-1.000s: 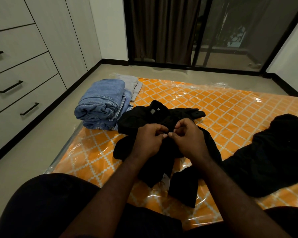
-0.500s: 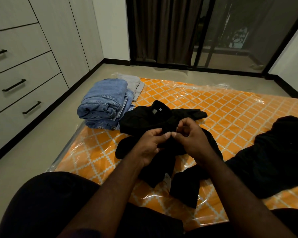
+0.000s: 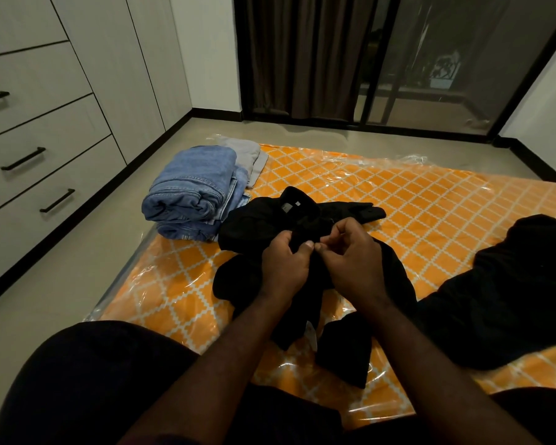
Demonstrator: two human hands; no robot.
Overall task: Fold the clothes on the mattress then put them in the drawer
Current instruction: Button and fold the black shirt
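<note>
With jeans (image 3: 190, 187) folded at 10 o'clock, fingers of the left hand (image 3: 283, 264) and right hand (image 3: 353, 261) pinch the unfolded black shirt (image 3: 257, 220) at the centre of the mattress (image 3: 430, 194), leaving another black garment (image 3: 511, 284) at 3 o'clock and the closed drawers (image 3: 45, 149).

Dim room: pale floor (image 3: 71, 284), white wall (image 3: 206, 49), dark curtain (image 3: 302, 53) beside glass sliding door (image 3: 456, 53).

A dark curtain (image 3: 302, 53) is drawn partly across a black-framed glass door (image 3: 430, 59), and the pale floor (image 3: 61, 284) is edged by black skirting (image 3: 215, 112).
</note>
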